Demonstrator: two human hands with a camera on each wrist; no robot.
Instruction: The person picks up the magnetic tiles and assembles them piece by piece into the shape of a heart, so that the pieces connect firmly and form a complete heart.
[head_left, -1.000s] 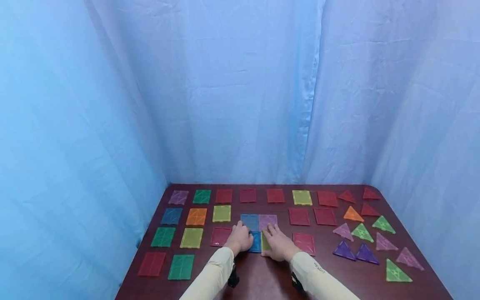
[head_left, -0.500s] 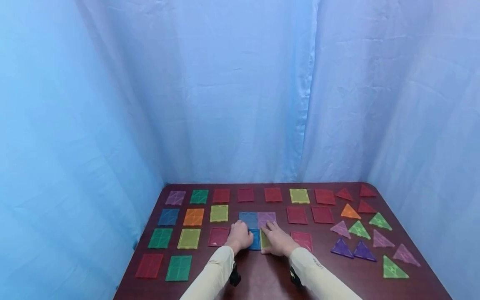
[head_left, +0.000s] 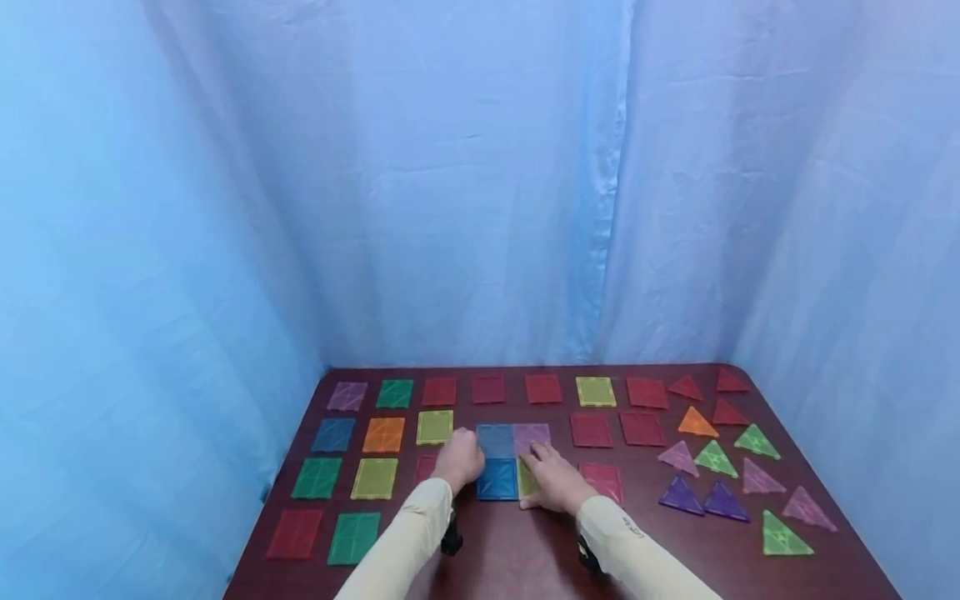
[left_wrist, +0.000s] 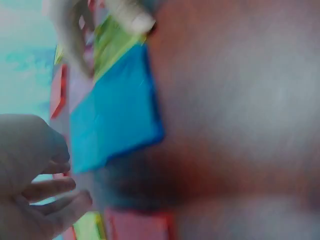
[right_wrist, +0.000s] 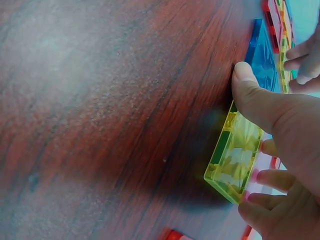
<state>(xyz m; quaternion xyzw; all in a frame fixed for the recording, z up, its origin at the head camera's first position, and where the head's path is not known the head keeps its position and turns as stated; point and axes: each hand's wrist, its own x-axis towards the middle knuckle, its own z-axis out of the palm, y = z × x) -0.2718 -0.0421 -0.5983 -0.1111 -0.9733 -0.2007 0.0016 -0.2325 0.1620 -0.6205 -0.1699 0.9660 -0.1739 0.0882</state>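
Four-square block of magnetic tiles lies mid-table in the head view: a pale blue tile (head_left: 493, 441), a purple tile (head_left: 531, 437), a darker blue tile (head_left: 497, 480) and a yellow tile (head_left: 527, 481). My right hand (head_left: 557, 481) holds the yellow tile between thumb and fingers; its thumb (right_wrist: 246, 80) lies at the near edge, beside the blue tile (right_wrist: 262, 62). My left hand (head_left: 461, 458) is just left of the block, fingers loosely bent with nothing in them. It partly covers a red tile (head_left: 424, 468). The left wrist view is blurred.
Square tiles stand in rows on the left, among them a green tile (head_left: 354, 537) and an orange tile (head_left: 384, 435). Red squares, such as a red tile (head_left: 602, 480), lie to the right. Several triangle tiles, including a green triangle (head_left: 783, 536), spread farther right. Blue curtains (head_left: 480, 208) surround the table.
My left hand has let go of the darker blue tile and moved left, uncovering it. The right hand stays on the yellow tile. The head view has shifted slightly.
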